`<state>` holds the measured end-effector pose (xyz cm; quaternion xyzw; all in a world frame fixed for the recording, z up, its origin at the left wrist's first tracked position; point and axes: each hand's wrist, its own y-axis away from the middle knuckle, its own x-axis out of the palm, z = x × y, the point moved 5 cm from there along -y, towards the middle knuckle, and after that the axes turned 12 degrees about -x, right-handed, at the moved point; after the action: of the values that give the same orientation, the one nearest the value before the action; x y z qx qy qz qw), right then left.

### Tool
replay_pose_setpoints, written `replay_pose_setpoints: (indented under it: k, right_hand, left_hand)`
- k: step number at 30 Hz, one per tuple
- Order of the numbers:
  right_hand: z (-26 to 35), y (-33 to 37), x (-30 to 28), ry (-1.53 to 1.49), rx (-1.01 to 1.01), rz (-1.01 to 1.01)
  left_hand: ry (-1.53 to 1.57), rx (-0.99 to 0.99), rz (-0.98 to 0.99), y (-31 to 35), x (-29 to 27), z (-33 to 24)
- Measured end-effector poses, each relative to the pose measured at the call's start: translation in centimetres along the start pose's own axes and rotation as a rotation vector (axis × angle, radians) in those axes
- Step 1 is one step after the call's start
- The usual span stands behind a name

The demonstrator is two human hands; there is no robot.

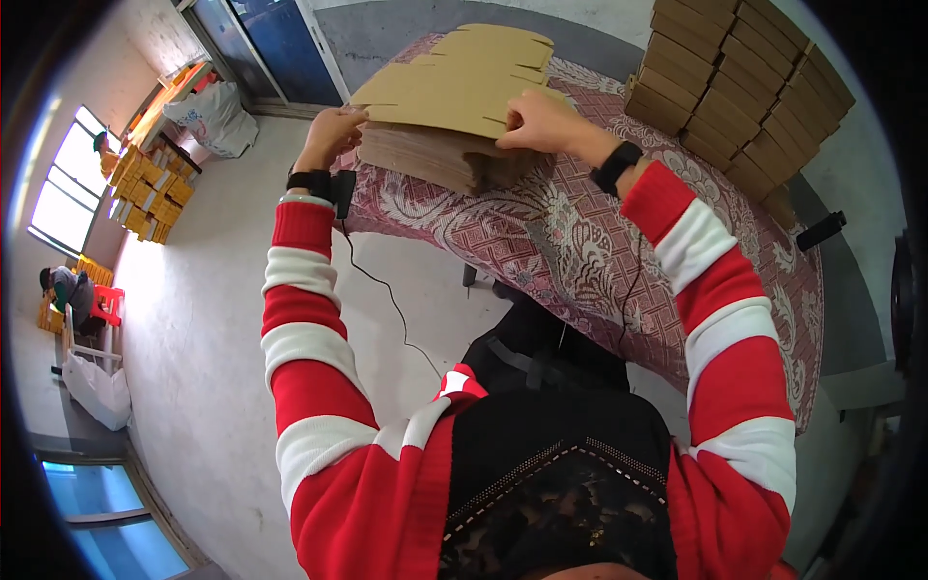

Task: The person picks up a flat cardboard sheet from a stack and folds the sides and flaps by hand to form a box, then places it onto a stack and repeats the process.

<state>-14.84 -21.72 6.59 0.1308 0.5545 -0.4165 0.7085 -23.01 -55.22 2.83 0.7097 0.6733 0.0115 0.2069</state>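
Observation:
A flat, die-cut cardboard sheet point(454, 87) with slits along its edges lies over a stack of flat cardboard point(411, 157) on the far part of the table. My left hand point(333, 137) is closed on the sheet's near left corner. At the near right corner, my right hand point(543, 124) pinches the edge between thumb and curled fingers. The sheet's near edge sits slightly above the stack. Part of the stack's right end is in shadow under my right hand.
A patterned red-and-white cloth covers the table point(541, 232). Folded brown cardboard boxes point(725, 92) are piled at its right back. A black cylindrical object point(822, 232) is at the right edge. Far left, two people are near yellow stacks point(150, 193) and white sacks point(217, 118).

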Motion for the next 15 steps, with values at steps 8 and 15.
replay_pose_setpoints:
  k: [8,15]
  right_hand:
    - [-0.7,2.4,0.7,0.195,-0.092,-0.182]
    - [-4.2,9.3,-2.8,0.119,0.196,-0.664]
  left_hand:
    - [0.543,-0.096,0.136,-2.7,2.2,0.9]
    - [0.552,0.025,0.331,-0.4,7.6,-4.4]
